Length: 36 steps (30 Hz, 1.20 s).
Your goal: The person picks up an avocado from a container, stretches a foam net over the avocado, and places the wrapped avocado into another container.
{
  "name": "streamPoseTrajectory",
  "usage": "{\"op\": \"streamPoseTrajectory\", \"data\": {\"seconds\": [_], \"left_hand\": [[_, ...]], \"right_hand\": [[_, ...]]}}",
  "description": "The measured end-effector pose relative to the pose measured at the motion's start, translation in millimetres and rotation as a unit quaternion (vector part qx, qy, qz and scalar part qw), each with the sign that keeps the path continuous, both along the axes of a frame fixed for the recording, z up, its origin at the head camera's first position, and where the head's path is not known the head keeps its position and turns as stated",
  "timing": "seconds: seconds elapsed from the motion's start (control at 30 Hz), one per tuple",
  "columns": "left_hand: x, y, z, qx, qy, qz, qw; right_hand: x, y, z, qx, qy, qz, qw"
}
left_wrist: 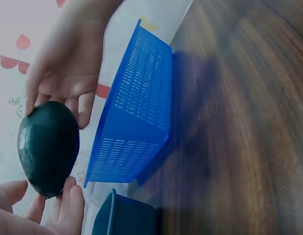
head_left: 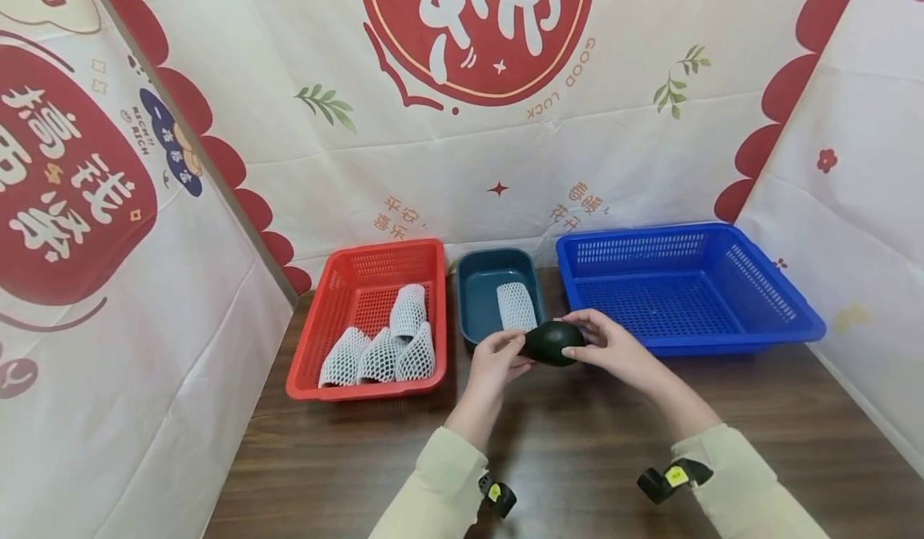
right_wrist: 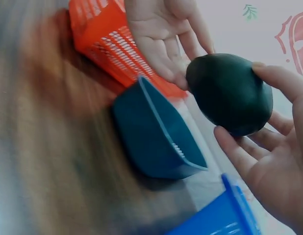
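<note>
A dark green, smooth-skinned avocado (head_left: pixel 553 342) is held between both hands, raised in front of the teal tub. My left hand (head_left: pixel 496 360) pinches its narrow end between thumb and fingers. On the wide end, the thumb and fingers of my right hand (head_left: pixel 609 346) grip from the other side. In the left wrist view the avocado (left_wrist: pixel 49 149) hangs with its stem tip by the left fingertips. One white foam net sleeve (head_left: pixel 516 306) lies in the teal tub (head_left: pixel 472 324), just behind the hands.
At the left, a red basket (head_left: pixel 310 354) contains several white foam net sleeves (head_left: pixel 345 356), dark at their lower openings. A large blue basket (head_left: pixel 780 326) stands at the right. All stand on a brown wood-grain table (head_left: pixel 346 467), with printed cloth walls (head_left: pixel 404 154) around it.
</note>
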State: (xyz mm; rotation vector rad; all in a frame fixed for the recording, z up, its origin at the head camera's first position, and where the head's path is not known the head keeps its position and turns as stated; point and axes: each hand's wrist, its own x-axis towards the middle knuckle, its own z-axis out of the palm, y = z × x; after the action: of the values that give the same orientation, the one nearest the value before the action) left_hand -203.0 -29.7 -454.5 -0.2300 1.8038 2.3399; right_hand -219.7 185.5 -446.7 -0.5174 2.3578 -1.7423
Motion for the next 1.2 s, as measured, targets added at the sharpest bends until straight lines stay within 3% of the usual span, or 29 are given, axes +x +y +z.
{"op": "streamPoseTrajectory", "data": {"seconds": [0.2, 0.37, 0.5, 0.83, 1.2], "left_hand": [[1.9, -2.8, -17.0, 0.093, -0.010, 0.019, 0.9954], [3.1, -11.0, -28.3, 0.133, -0.040, 0.030, 0.9898], [4.5, -16.4, -38.3, 0.127, -0.063, 0.046, 0.9888], [4.1, -26.3, -58.1, 0.065, -0.095, 0.102, 0.9881], [-2.4, -30.4, -73.5, 0.046, -0.095, 0.114, 0.9878]], "right_hand": [[18.0, -9.8, -20.6, -0.040, 0.015, -0.088, 0.9952], [26.2, -24.2, -37.7, -0.093, 0.038, -0.124, 0.9872], [28.2, -33.6, -51.6, -0.095, 0.031, -0.147, 0.9840], [23.1, -52.4, -76.7, -0.043, -0.075, -0.204, 0.9751], [15.6, -70.8, -91.5, -0.013, -0.090, -0.225, 0.9700]]}}
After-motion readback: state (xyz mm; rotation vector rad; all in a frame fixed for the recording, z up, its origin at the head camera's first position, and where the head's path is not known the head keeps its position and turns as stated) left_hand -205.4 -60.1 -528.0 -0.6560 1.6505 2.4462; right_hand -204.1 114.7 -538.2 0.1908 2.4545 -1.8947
